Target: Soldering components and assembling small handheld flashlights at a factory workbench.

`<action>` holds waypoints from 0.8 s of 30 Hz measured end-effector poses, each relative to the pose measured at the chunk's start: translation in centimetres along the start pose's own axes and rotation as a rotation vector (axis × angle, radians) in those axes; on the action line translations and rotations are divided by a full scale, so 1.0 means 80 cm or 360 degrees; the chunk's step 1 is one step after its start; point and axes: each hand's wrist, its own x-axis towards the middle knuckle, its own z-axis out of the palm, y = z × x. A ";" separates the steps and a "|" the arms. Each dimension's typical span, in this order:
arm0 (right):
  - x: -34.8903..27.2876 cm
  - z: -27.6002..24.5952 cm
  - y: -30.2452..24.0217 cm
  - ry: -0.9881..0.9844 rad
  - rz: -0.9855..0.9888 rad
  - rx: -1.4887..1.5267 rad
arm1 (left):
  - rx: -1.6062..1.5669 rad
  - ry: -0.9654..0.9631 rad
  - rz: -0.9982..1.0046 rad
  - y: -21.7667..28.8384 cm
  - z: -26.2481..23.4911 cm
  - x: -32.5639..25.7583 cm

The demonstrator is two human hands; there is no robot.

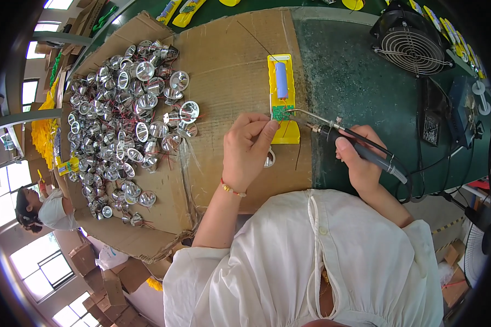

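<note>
My right hand [361, 158] is wrapped round the dark handle of a soldering iron [372, 156]. A thin bent metal tube on the iron reaches left to a small green circuit board [280, 113]. That board lies in a yellow plastic housing [292, 133], below a purple cylindrical battery cell [281, 80]. My left hand [246, 144] pinches thumb and forefinger together at the board's left edge; what is between the fingertips is hidden. Just under these fingers a silver reflector cup [269, 158] shows in part. Thin dark wires stick out above and below the housing.
A cardboard box [147, 248] full of silver reflector cups [142, 131] with red wires stands at left. Cardboard [218, 65] covers part of the green bench [343, 71]. A black fan [412, 46] and cables are at right. Another person [52, 210] works at far left.
</note>
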 end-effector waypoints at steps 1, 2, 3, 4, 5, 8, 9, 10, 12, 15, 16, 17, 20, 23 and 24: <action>0.001 0.000 0.000 0.0039 0.0069 0.0052 | 0.0066 -0.0058 -0.0006 0.001 -0.001 0.003; 0.002 0.001 0.000 0.0076 0.0140 0.0106 | 0.0133 -0.0115 -0.0014 0.002 -0.001 0.006; 0.002 0.002 0.000 0.0078 0.0142 0.0104 | 0.0131 -0.0117 -0.0015 0.002 -0.002 0.009; 0.002 0.003 -0.001 0.0053 0.0169 0.0157 | 0.0247 -0.0178 -0.0028 0.003 -0.003 0.012; 0.003 0.006 -0.003 0.0017 0.0194 0.0215 | 0.0366 -0.0230 -0.0045 0.003 -0.005 0.014; 0.008 0.014 -0.010 0.0005 0.0312 0.0291 | 0.0294 -0.0239 -0.0122 0.002 -0.009 0.018; 0.008 0.014 -0.013 0.0004 0.0312 0.0286 | 0.0289 -0.0239 -0.0123 0.002 -0.009 0.019; 0.009 0.014 -0.015 0.0000 0.0327 0.0289 | 0.0297 -0.0257 -0.0138 0.003 -0.008 0.020; 0.012 0.013 -0.015 -0.0009 0.0340 0.0293 | 0.0305 -0.0271 -0.0153 0.005 -0.008 0.022; 0.016 0.012 -0.017 -0.0060 0.0344 0.0169 | 0.0311 -0.0349 -0.0291 0.008 -0.009 0.026; 0.017 0.012 -0.019 -0.0052 0.0346 0.0190 | 0.0318 -0.0353 -0.0272 0.008 -0.008 0.027; 0.017 0.013 -0.021 -0.0042 0.0349 0.0211 | 0.0326 -0.0360 -0.0253 0.008 -0.009 0.027; 0.017 0.016 -0.024 0.0047 0.0572 0.0386 | 0.0315 -0.0333 -0.0177 0.005 -0.009 0.024; 0.013 0.019 -0.024 0.0071 0.0575 0.0410 | 0.0317 -0.0359 -0.0275 0.006 -0.010 0.026; 0.010 0.019 -0.026 0.0069 0.0577 0.0410 | 0.0318 -0.0358 -0.0277 0.007 -0.010 0.027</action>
